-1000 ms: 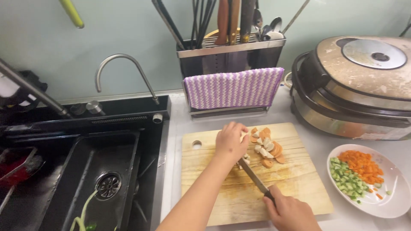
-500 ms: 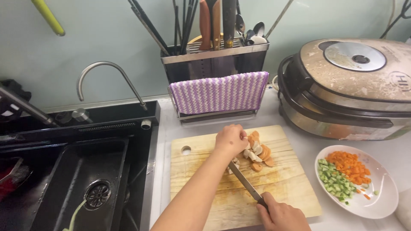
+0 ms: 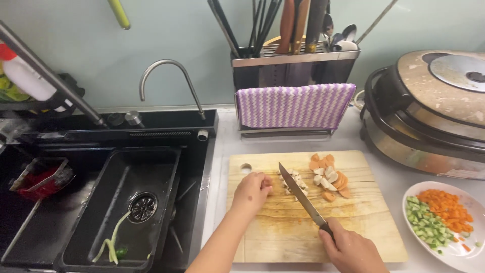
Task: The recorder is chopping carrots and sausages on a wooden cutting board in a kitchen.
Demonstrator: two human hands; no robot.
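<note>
My right hand (image 3: 351, 250) grips the black handle of a kitchen knife (image 3: 301, 196), whose blade slants up to the left across a wooden cutting board (image 3: 364, 222). My left hand (image 3: 251, 192) rests on the board just left of the blade, fingers curled; whether it holds anything is hidden. Small pale chopped pieces (image 3: 295, 183) lie beside the blade tip. A pile of orange and white sliced pieces (image 3: 329, 176) sits on the board to the right of the knife.
A white plate (image 3: 454, 253) with diced carrot and green cubes sits at the right. A large cooker (image 3: 434, 111) stands at back right. Behind the board are a utensil rack (image 3: 295, 63) and a purple cloth (image 3: 295, 106). A black sink (image 3: 121, 202) and tap (image 3: 169, 81) lie left.
My left hand has slid from the sliced pile to the left of the blade. The knife has swung left, away from the pile, and the camera view has shifted right.
</note>
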